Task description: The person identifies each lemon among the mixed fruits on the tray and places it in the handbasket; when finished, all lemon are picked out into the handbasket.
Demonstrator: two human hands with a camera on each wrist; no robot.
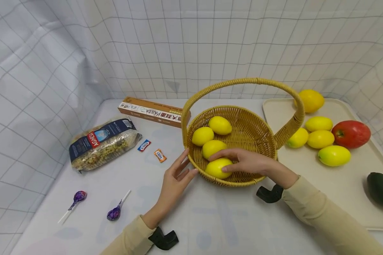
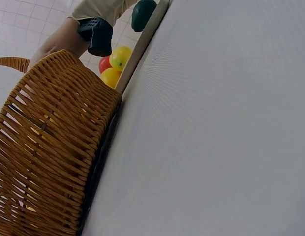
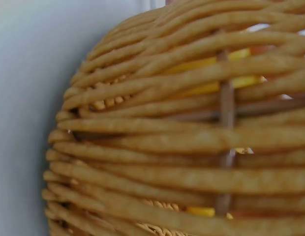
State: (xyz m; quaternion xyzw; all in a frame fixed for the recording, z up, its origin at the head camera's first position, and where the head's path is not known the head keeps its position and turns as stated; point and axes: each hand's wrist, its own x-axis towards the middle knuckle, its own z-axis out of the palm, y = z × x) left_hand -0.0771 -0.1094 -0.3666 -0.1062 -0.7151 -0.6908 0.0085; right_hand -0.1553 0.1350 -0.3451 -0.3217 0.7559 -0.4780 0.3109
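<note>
A wicker basket (image 1: 251, 131) with a tall arched handle stands in the middle of the table, with several yellow lemons inside. My right hand (image 1: 247, 162) reaches over its near right rim and grips the nearest lemon (image 1: 216, 168), thumb on one side and fingers across the top. Another lemon (image 1: 212, 148) lies right behind that one, partly under the fingertips. At the basket's left front, my left hand (image 1: 175, 180) touches the rim with extended fingers. Basket weave (image 2: 49, 142) fills the left side of the left wrist view. In the right wrist view, the weave (image 3: 182, 142) hides the right hand.
A beige tray (image 1: 301, 198) on the right bears several yellow fruits (image 1: 319, 139), a red fruit (image 1: 351, 134) and a dark green avocado (image 1: 382, 191). Leftward lie a pasta box (image 1: 153, 111), a pasta bag (image 1: 103, 143), two wrapped candies (image 1: 160, 155) and two lollipops (image 1: 114, 213).
</note>
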